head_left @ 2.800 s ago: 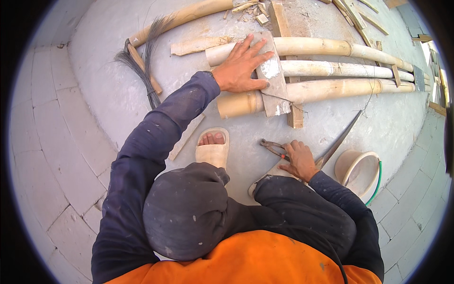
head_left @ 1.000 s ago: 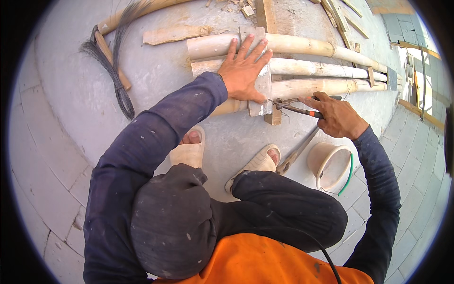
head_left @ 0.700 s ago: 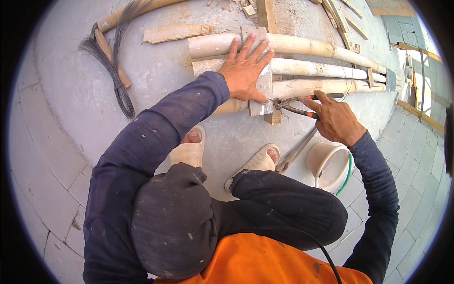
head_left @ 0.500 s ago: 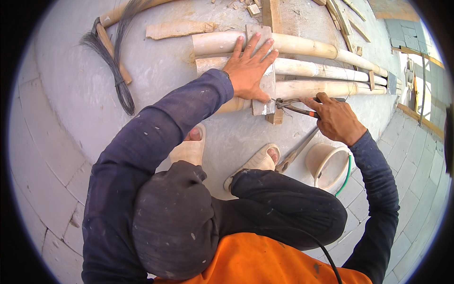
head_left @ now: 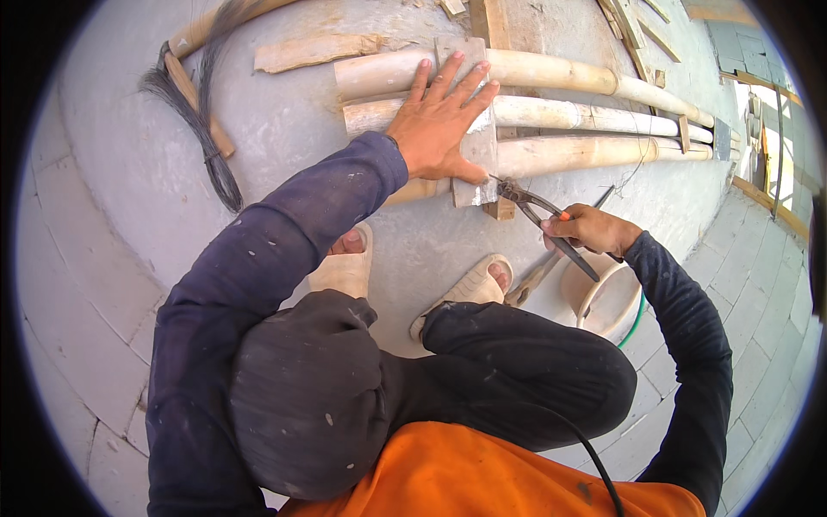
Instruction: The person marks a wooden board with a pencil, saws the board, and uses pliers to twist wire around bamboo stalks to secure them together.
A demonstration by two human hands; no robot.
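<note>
My left hand (head_left: 439,129) lies flat with fingers spread on a short grey board (head_left: 469,191), which crosses several pale bamboo poles (head_left: 568,155). At the board's near end, beside my left thumb, are the jaws of a pair of end-cutting pincers (head_left: 536,203). My right hand (head_left: 594,231) is closed around their handles, which slant toward me; one has an orange part. Whether the jaws grip a wire there is too small to tell. Under the poles runs a wooden batten (head_left: 500,208).
A bundle of thin dark wire (head_left: 211,164) lies at the far left. Near my right foot are a whitish bucket (head_left: 603,293) and a long tool with a wooden handle (head_left: 521,295). A loose plank (head_left: 314,53) and wood scraps lie beyond the poles.
My right hand has come nearer to me, swinging the pincers' handles from pointing right to slanting down toward me. The left hand stays pressed on the board.
</note>
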